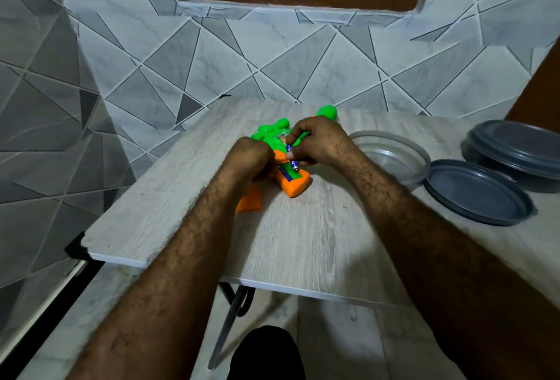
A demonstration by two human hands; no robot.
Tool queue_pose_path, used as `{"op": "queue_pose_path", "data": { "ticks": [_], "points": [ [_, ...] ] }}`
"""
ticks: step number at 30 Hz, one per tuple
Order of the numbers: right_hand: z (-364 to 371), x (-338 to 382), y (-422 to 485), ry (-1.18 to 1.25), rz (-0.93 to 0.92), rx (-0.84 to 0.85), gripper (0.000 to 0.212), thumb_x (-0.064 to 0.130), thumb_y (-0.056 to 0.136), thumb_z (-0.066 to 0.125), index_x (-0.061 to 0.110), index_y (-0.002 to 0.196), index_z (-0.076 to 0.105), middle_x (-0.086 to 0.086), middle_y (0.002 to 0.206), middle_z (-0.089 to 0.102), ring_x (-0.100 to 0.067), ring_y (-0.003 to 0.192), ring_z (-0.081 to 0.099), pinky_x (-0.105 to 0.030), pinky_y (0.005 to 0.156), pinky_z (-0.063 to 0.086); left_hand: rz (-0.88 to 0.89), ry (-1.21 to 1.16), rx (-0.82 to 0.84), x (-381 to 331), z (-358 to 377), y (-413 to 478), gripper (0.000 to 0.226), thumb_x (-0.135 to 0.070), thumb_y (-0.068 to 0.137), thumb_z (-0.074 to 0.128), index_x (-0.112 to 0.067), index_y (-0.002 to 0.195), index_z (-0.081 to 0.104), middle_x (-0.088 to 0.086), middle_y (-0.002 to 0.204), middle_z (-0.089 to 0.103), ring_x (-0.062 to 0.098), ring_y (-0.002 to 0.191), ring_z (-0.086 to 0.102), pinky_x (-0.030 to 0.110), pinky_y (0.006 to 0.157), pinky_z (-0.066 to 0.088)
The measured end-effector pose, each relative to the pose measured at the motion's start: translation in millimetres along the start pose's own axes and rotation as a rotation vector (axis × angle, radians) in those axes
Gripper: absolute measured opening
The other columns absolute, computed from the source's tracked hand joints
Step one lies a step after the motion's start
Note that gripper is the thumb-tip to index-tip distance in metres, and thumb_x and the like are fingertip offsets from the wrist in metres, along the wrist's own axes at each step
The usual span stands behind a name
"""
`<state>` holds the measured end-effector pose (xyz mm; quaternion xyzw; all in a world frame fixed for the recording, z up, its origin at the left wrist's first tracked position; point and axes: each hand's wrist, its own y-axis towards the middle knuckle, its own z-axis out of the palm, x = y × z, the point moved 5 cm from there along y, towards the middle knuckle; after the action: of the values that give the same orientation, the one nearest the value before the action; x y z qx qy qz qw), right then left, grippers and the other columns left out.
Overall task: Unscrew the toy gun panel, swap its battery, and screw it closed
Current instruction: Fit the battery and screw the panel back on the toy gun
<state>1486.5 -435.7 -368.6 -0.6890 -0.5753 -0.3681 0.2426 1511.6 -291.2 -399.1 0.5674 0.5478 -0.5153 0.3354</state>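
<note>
Toy gun lies flat on table under both hands, orange handle end nearest the camera, its compartment open. Left hand is curled round the gun body, gripping it. Right hand pinches blue battery between thumb and fingers, just above the compartment. Second battery sits inside. Clear bowl lies to the right.

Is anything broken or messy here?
The toy gun isn't broken: its orange grip is open, with a blue battery inside, while the right hand pinches a second battery above it. The table looks chipped at its near left corner. A grey lid lies loose beside a clear bowl.
</note>
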Motion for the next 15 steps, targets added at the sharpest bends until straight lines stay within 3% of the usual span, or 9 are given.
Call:
{"op": "queue_pose_path", "data": {
  "ticks": [3,6,8,11,15],
  "points": [
    [3,-1,2,-0.018,-0.025,-0.032,0.022,-0.005,0.069,0.082,0.009,0.079,0.068,0.003,0.062,0.061,-0.011,0.047,0.063,-0.026,0.05,0.058,0.078,0.131,0.038,-2,-1,-1,0.018,0.0,0.092,0.053,-0.011,0.08,0.061,0.01,0.077,0.062,0.016,0.061,0.058,0.029,0.063,0.054],
    [7,0,5,-0.084,-0.054,-0.038,0.021,-0.002,0.069,0.083,0.011,0.079,0.07,-0.003,0.065,0.062,-0.015,0.052,0.063,-0.026,0.053,0.06,0.101,0.219,0.003,-4,-3,-1,0.028,0.001,0.093,0.052,-0.015,0.07,0.059,0.019,0.094,0.066,0.027,0.079,0.064,0.042,0.084,0.058],
    [8,1,8,-0.141,-0.062,-0.033,0.02,0.003,0.068,0.084,0.013,0.08,0.071,-0.005,0.07,0.065,-0.016,0.057,0.066,-0.025,0.056,0.06,0.095,0.229,-0.014,-3,-3,0,0.022,0.0,0.093,0.054,-0.011,0.081,0.068,0.021,0.101,0.067,0.03,0.09,0.066,0.045,0.09,0.056],
    [7,0,11,-0.177,-0.06,-0.034,0.021,0.008,0.067,0.086,0.017,0.079,0.071,-0.006,0.077,0.068,-0.019,0.066,0.068,-0.028,0.061,0.06,0.08,0.188,-0.015,2,-4,2,0.029,0.001,0.091,0.056,-0.009,0.113,0.071,0.016,0.098,0.068,0.026,0.085,0.066,0.041,0.087,0.058],
    [7,-3,12,-0.095,-0.047,-0.044,0.023,0.003,0.069,0.083,0.018,0.074,0.067,-0.004,0.068,0.065,-0.019,0.06,0.067,-0.031,0.059,0.06,0.083,0.153,0.01,4,-3,3,0.028,0.0,0.086,0.068,-0.008,0.113,0.071,0.014,0.095,0.068,0.024,0.085,0.067,0.038,0.086,0.059]
  ]
}}
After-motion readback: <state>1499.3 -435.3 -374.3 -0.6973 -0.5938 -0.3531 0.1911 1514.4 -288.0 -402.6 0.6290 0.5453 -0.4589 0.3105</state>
